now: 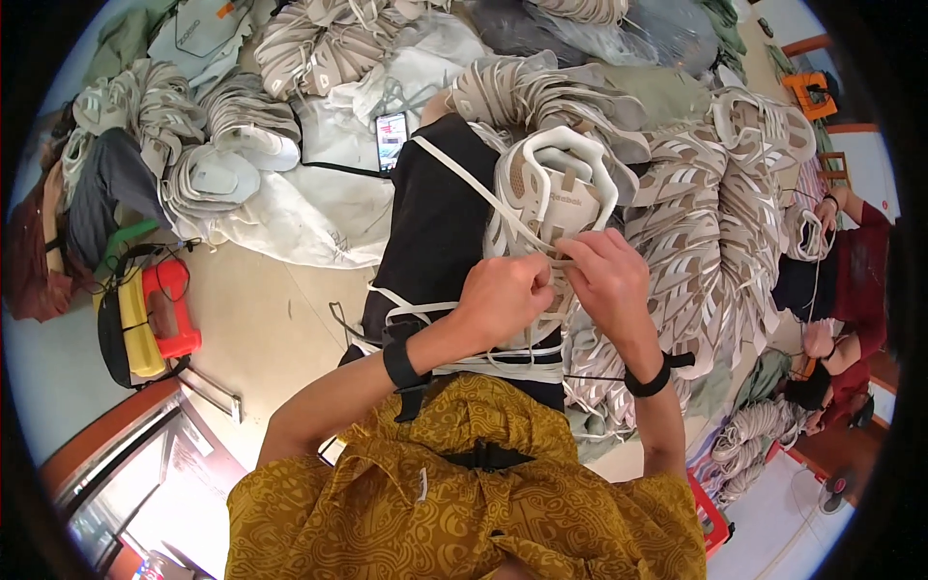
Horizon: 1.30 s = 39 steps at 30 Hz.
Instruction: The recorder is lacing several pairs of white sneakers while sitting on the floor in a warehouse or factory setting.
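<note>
A beige and white shoe upper (562,201) lies on my lap, over black cloth (432,232), with its padded collar facing away from me. Both my hands are at its lacing. My left hand (507,298) is closed in a pinch at the left edge of the eyelets, on what looks like the lace. My right hand (613,280) pinches the cream shoelace (480,190) near the tongue. One length of that lace runs up and left across the black cloth. The fingertips partly hide the lower eyelets. More white laces (410,307) lie across my lap.
Fanned stacks of shoe uppers stand to the right (715,232), ahead (541,97) and at the left (208,174). A lit phone (391,141) rests on white sacking (290,217). A red and yellow stool (164,314) is at left. Another person (851,280) handles a shoe at far right.
</note>
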Available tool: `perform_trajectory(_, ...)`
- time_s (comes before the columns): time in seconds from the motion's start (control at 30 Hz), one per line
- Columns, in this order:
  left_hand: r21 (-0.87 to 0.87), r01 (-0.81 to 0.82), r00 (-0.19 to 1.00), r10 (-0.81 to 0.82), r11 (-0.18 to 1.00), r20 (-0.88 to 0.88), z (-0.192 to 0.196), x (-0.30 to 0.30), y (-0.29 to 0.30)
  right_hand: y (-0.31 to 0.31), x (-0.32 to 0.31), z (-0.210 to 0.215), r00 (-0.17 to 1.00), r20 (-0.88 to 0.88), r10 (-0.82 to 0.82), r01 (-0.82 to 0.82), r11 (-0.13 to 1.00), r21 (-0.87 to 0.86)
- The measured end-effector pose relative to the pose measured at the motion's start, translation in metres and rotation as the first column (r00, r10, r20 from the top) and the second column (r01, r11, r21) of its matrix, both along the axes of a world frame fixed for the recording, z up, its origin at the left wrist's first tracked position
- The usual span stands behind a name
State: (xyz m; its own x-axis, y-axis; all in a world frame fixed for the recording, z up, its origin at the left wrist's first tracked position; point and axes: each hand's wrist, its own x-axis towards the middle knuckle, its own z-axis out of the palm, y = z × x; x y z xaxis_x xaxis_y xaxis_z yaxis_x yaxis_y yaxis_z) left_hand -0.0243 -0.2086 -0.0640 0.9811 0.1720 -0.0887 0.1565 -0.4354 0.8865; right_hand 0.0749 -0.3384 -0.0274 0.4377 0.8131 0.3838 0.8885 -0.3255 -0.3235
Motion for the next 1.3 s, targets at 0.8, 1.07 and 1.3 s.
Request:
perform_trajectory(0.8,-0.702,-0.199,0.812,0.517,0.683,0.272,0.07,0.059,0.125,-0.004,0.002,-0.007,0.994,-0.108,-0.019,0.007,0.993,-0.115)
perform_trajectory(1.07,0.218,-0.197,0.943,0.124,0.956,0.308,0.026,0.041,0.079,-0.003,0.003,-0.005,0.979,-0.205,-0.02,-0.011,0.989,-0.148)
perform_trajectory(1.3,0.095,-0.018,0.794,-0.044,0.995,0.606,0.047,0.046,0.041,-0.004,0.002,-0.002,0.975,-0.223,-0.008,-0.024,0.99,-0.141)
